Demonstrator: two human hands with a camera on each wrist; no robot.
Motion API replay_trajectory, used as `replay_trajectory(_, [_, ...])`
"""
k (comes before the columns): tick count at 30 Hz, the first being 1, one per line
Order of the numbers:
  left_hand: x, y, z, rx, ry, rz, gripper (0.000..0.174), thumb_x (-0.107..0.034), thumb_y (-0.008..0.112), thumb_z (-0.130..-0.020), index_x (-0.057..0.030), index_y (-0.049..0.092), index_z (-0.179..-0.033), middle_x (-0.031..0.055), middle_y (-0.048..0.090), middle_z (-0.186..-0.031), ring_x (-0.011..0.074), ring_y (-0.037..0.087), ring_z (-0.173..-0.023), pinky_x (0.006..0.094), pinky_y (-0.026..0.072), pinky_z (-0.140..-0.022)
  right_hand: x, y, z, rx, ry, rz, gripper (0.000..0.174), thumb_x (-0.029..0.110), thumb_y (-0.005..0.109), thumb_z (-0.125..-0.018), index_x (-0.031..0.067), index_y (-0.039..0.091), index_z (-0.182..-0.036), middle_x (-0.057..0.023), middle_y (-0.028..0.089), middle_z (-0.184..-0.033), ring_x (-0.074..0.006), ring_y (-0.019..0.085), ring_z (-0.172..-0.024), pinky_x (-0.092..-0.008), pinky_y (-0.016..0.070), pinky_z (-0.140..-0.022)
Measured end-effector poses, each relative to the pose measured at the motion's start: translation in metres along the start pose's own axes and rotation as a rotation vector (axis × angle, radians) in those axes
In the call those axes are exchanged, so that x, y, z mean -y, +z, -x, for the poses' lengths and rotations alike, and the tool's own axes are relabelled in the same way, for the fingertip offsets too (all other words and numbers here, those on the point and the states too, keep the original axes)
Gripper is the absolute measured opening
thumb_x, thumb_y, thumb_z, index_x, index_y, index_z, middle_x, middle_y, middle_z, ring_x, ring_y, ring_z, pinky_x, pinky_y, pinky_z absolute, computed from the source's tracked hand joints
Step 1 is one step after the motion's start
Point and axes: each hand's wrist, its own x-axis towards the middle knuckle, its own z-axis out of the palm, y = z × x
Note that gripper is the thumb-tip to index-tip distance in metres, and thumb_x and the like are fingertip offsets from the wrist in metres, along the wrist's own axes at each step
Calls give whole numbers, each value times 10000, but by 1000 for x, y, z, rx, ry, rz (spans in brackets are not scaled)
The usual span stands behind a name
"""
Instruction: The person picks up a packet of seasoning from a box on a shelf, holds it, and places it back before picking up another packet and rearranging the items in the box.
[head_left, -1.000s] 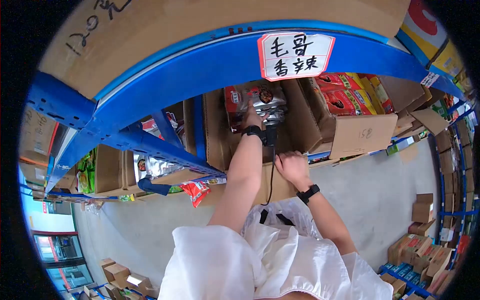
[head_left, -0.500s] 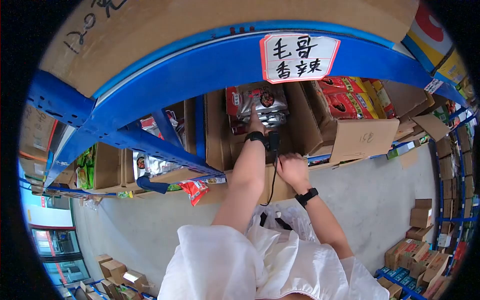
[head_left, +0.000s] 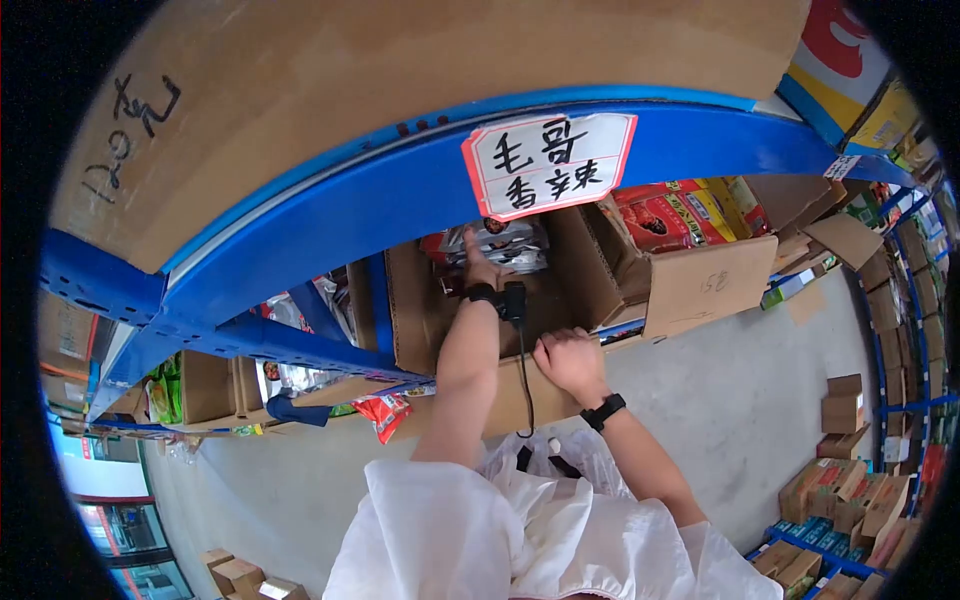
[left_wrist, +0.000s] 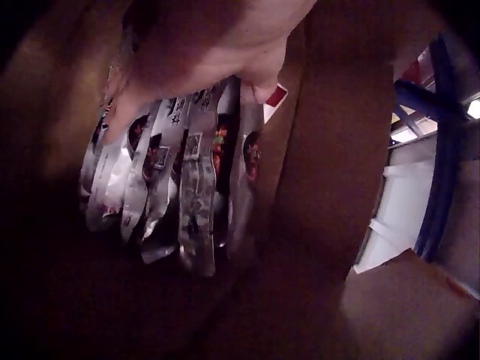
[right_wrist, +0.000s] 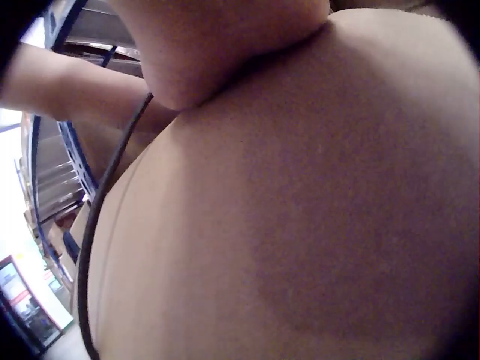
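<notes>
Deep in an open cardboard box (head_left: 412,330) on the shelf, my left hand (head_left: 482,268) grips a stack of silver food pouches (head_left: 522,250). Its thumb and fingers span the stack from both sides. In the left wrist view the silver pouches (left_wrist: 196,187) stand face to face in a row, below the hand (left_wrist: 217,45). My right hand (head_left: 572,362) holds the front edge of the box, knuckles up and fingers bent over it. In the right wrist view the heel of that hand (right_wrist: 225,52) lies against the cardboard front (right_wrist: 300,210).
A blue shelf beam (head_left: 400,185) with a handwritten label (head_left: 548,165) crosses just above the box. To the right, another cardboard box (head_left: 712,285) holds red and yellow packets (head_left: 670,215). A red packet (head_left: 383,415) hangs at the shelf edge. A black cable (head_left: 525,385) dangles from the left wrist.
The head view has tilted upward, so shelf and boxes appear lower. The pouches under my left hand have tipped, their front face now less visible. My right hand stays on the box edge.
</notes>
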Motion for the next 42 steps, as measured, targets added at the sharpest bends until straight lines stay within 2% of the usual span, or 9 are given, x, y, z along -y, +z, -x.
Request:
replay_trajectory(4, [0, -14, 10, 244, 45, -63, 905, -750, 468, -726, -175, 284, -1400, 151, 274, -1432, 416, 323, -1267, 697, 274, -927, 4, -2, 0, 17, 13, 3, 282, 248, 484, -834, 66, 626, -671, -119, 629, -660, -255, 613, -668, -363, 460, -727])
replay_trajectory(10, [7, -11, 6, 124, -13, 16, 972, -776, 473, -703, -184, 216, -1430, 123, 219, -1459, 402, 293, -1289, 684, 247, -957, 4, -1, 0, 28, 2, 44, 287, 254, 477, -839, 71, 626, -675, -122, 626, -652, -250, 615, -675, -358, 459, -734])
replay_trajectory(13, [8, 7, 34, -195, 53, -29, 1016, -757, 544, -675, -127, 259, -1420, 153, 339, -1392, 384, 446, -1173, 603, 392, -898, 2, 3, 0, 40, -2, 42, 294, 257, 473, -844, 68, 625, -678, -125, 626, -658, -248, 617, -688, -356, 460, -744])
replay_trajectory(18, [18, 1, 51, -177, 88, -82, 1015, -766, 508, -694, -95, 266, -1416, 180, 346, -1372, 374, 489, -1116, 533, 483, -827, 3, 2, -1, 34, -4, 35, 299, 260, 468, -848, 63, 626, -688, -133, 627, -670, -251, 618, -703, -364, 459, -756])
replay_trajectory(30, [22, -3, 41, -310, -31, 3, 1050, -776, 532, -661, -65, 277, -1391, 167, 333, -1392, 362, 460, -1164, 599, 438, -862, 4, 3, -1, 25, 12, 51, 264, 243, 501, -821, 63, 615, -666, -125, 624, -678, -271, 598, -653, -379, 462, -685])
replay_trajectory(31, [22, -6, 44, -179, -43, 17, 975, -790, 440, -703, -166, 243, -1425, 100, 226, -1466, 394, 285, -1287, 652, 299, -949, 7, -2, -1, 24, 14, 55, 279, 251, 492, -827, 65, 616, -659, -125, 627, -681, -270, 603, -651, -379, 465, -685])
replay_trajectory(35, [33, -23, 33, -98, -5, -26, 976, -802, 423, -701, -168, 267, -1427, 119, 252, -1464, 395, 311, -1280, 623, 321, -949, 7, -2, -2, 12, -17, 64, 289, 260, 488, -827, 65, 614, -655, -122, 630, -687, -272, 605, -647, -375, 468, -671])
replay_trajectory(39, [28, -22, 47, -265, -207, -243, 1030, -798, 467, -677, -132, 256, -1434, 162, 287, -1448, 390, 353, -1255, 590, 319, -957, 9, -3, -2, -3, -24, 94, 282, 267, 491, -825, 66, 610, -667, -126, 628, -683, -277, 603, -639, -376, 466, -669])
replay_trajectory(42, [43, -12, 29, -399, -64, -218, 1040, -747, 550, -669, -68, 289, -1413, 166, 336, -1423, 354, 374, -1247, 537, 314, -982, 8, 1, -1, 24, -12, 138, 284, 275, 491, -825, 68, 605, -666, -131, 625, -680, -279, 601, -638, -374, 465, -664])
